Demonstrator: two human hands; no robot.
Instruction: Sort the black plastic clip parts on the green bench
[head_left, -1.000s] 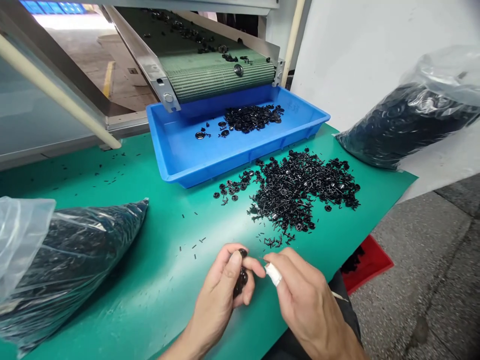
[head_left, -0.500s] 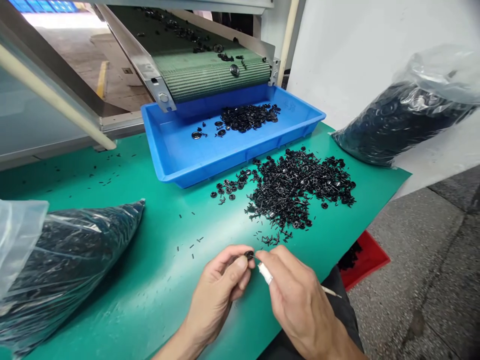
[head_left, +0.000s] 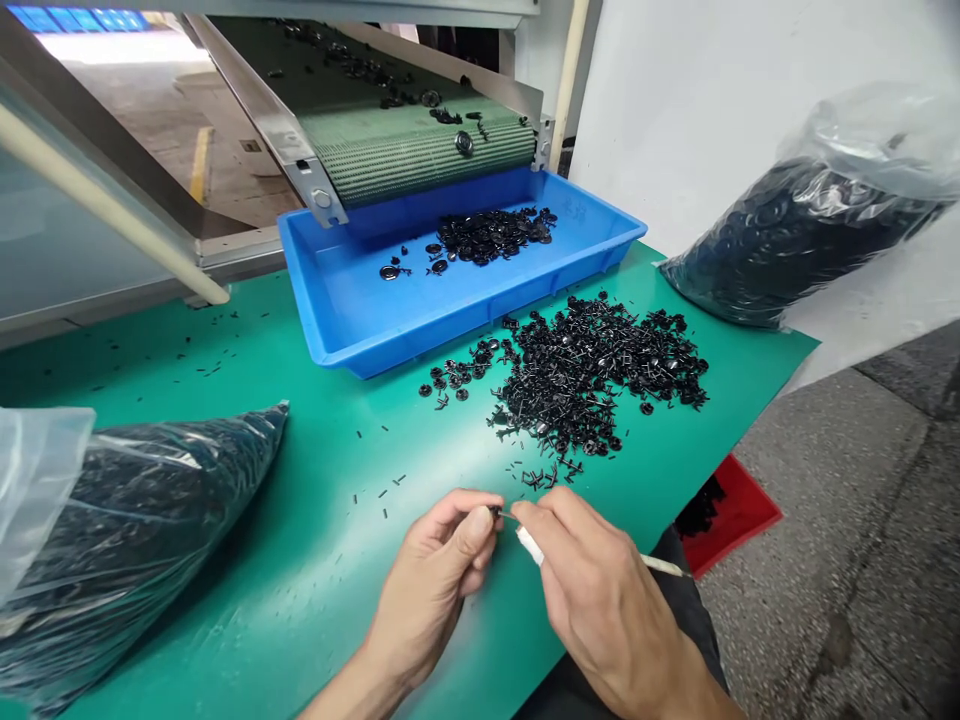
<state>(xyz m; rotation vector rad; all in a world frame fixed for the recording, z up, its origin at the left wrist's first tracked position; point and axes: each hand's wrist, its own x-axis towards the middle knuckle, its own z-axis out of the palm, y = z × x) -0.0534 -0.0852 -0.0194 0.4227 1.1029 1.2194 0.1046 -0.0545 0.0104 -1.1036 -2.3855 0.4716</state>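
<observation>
My left hand (head_left: 439, 580) pinches a small round black plastic part (head_left: 495, 511) between thumb and fingertips; the fingers cover most of it. My right hand (head_left: 600, 590) is closed around a slim tool with a pale handle (head_left: 664, 567), whose rear end sticks out behind the hand. The tool's thin metal tip (head_left: 508, 516) reaches the black part, and whether it goes into it I cannot tell. Something white (head_left: 529, 545), like tape or cloth, shows at my right thumb. Just beyond my hands a heap of black plastic parts (head_left: 577, 370) lies on the green tabletop (head_left: 315, 560).
Behind the heap stands a blue tray (head_left: 367, 330) with black parts, under the end of a green conveyor belt (head_left: 420, 150) carrying more. Filled plastic bags stand at left (head_left: 150, 530) and right (head_left: 810, 230). A red bin (head_left: 739, 525) sits below the table's right edge.
The black part has turned in my left fingers, now seen more edge-on. My right hand has shifted slightly, and more of the tool's tip and handle shows. The view has moved a little.
</observation>
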